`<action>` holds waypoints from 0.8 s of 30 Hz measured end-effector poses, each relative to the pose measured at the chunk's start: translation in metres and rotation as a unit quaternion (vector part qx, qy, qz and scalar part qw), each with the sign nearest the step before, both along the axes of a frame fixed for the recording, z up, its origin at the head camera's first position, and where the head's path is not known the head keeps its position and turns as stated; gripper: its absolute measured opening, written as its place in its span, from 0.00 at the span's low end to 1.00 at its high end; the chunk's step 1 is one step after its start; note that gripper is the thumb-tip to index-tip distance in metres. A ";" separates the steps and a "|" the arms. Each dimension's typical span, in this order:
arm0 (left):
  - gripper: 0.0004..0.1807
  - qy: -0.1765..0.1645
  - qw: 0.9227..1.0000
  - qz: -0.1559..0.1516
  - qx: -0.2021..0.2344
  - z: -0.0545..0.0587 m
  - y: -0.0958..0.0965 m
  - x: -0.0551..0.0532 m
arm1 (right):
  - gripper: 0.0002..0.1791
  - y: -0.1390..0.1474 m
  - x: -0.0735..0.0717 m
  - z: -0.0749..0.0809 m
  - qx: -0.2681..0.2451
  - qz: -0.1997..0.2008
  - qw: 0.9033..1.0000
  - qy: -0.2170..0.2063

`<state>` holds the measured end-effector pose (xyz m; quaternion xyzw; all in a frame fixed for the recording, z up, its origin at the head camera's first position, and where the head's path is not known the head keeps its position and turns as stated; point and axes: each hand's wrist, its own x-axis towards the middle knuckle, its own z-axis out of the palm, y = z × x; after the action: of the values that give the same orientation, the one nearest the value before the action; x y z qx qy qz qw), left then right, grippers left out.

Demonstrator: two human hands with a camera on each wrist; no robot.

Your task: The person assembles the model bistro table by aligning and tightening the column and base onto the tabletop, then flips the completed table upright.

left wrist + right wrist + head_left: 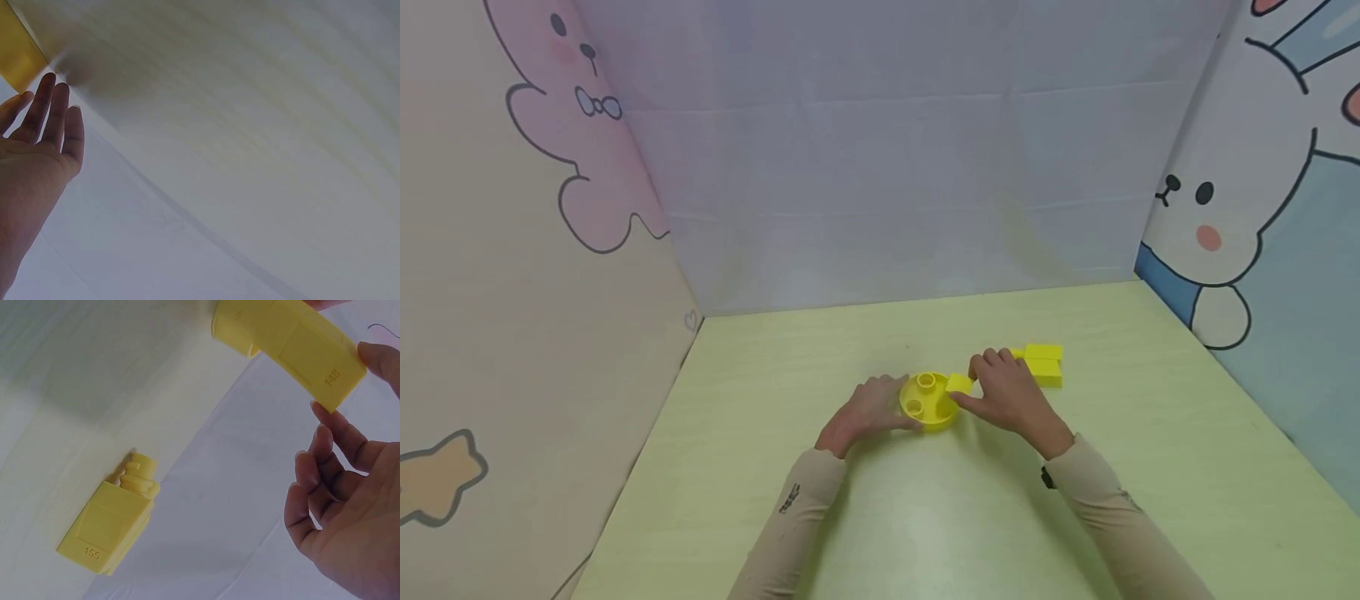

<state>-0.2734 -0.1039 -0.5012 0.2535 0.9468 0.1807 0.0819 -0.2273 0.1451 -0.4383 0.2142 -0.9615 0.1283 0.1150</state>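
Pinching ylw blk (pixel 959 383) w/ R hand (pixel 1011 392), L hand (pixel 872 407) gripping dish (pixel 933 408), "148" (pixel 332 377) legible only R wrist cam

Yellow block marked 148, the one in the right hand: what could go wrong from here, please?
The right hand pinches the block marked 148 near one end, so it might twist or slip. The left hand holds only the left side of the round base; pressing on its right side could tip or slide it. The block marked 155 lies near the right hand, which might knock it.
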 end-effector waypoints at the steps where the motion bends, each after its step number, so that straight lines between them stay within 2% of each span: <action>1: 0.54 0.002 1.000 -0.002 0.000 0.000 0.000 0.000 | 0.25 -0.001 0.000 0.000 0.003 -0.002 1.000 0.002; 6: 0.53 0.011 1.000 -0.010 -0.001 -0.001 -0.001 -0.001 | 0.25 -0.002 0.002 -0.001 0.010 -0.014 1.000 0.010; 12: 0.53 0.005 1.000 -0.006 -0.001 0.001 0.000 0.000 | 0.24 -0.004 0.004 -0.001 0.003 -0.009 0.999 0.032; 14: 0.53 0.008 1.000 -0.007 -0.001 0.002 0.000 0.001 | 0.25 -0.003 0.004 -0.002 -0.006 -0.016 1.000 0.027; 19: 0.53 0.008 1.000 -0.010 -0.003 0.002 0.000 0.002 | 0.29 0.015 -0.002 -0.008 -0.074 -0.059 0.995 -0.018; 21: 0.54 0.005 1.000 -0.008 -0.001 0.003 0.000 0.002 | 0.28 0.029 -0.006 -0.013 -0.100 -0.084 0.991 -0.029; 24: 0.54 0.003 1.000 -0.004 -0.002 0.005 0.001 0.003 | 0.24 0.055 -0.011 -0.023 -0.108 -0.122 0.986 -0.036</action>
<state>-0.2706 -0.1030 -0.4963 0.2577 0.9463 0.1778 0.0803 -0.2385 0.1999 -0.4613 0.0772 -0.9643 0.2240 0.1179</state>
